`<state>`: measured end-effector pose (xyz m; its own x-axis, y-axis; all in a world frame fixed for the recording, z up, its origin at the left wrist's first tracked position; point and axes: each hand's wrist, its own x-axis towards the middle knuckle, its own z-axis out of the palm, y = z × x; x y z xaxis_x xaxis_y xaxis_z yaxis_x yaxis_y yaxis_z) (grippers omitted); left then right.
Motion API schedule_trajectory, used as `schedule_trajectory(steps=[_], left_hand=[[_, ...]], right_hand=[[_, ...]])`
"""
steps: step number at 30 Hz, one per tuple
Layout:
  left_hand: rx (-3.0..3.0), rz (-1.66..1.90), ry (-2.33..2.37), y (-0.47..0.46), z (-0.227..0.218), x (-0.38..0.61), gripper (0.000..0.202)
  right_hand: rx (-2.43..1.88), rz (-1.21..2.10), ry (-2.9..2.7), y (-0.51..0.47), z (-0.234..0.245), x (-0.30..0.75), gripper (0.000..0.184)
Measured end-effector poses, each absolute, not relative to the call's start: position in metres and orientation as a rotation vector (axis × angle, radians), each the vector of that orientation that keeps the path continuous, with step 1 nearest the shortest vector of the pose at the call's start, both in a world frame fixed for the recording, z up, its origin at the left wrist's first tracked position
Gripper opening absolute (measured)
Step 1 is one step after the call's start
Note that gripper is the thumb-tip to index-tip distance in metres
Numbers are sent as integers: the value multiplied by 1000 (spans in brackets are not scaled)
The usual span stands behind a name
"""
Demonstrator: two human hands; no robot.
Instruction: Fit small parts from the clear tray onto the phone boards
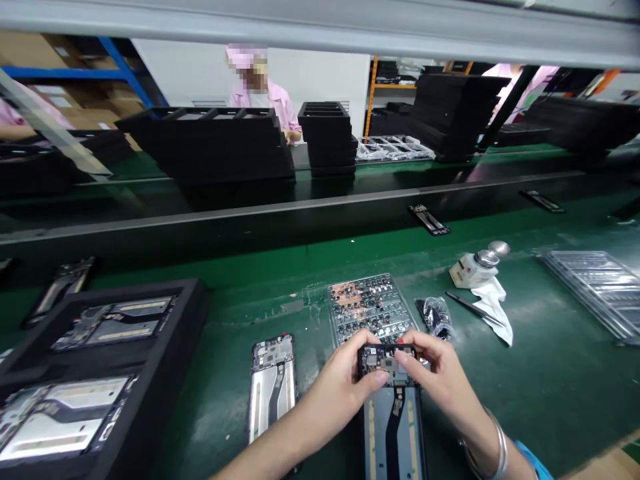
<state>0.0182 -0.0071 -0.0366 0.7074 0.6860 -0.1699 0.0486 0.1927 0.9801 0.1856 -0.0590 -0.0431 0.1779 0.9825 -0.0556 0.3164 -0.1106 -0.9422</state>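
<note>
I hold an opened phone frame upright in front of me at the bottom centre. My left hand grips its upper left edge, thumb lying across the circuit board. My right hand is closed on the upper right corner, fingertips pressing at the top edge of the board. A second opened phone frame lies flat on the green mat to the left. Just beyond my hands sits a clear tray of small parts.
A black foam tray with phone frames fills the lower left. To the right lie a small bag, tweezers, a white cloth and dispenser bottle, and clear trays. Across the conveyor, stacked black trays and a person in pink.
</note>
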Motion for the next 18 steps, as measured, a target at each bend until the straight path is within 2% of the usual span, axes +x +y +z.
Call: schedule_trajectory(steps=[4,18], left_hand=[[1391,465,733,-7,-34,16,24],[1500,523,765,-7,-33,19,15]], right_hand=[[-1677,888,-1345,-58,-44,185,23],[-1580,1012,-1350,-56,-45,181,27]])
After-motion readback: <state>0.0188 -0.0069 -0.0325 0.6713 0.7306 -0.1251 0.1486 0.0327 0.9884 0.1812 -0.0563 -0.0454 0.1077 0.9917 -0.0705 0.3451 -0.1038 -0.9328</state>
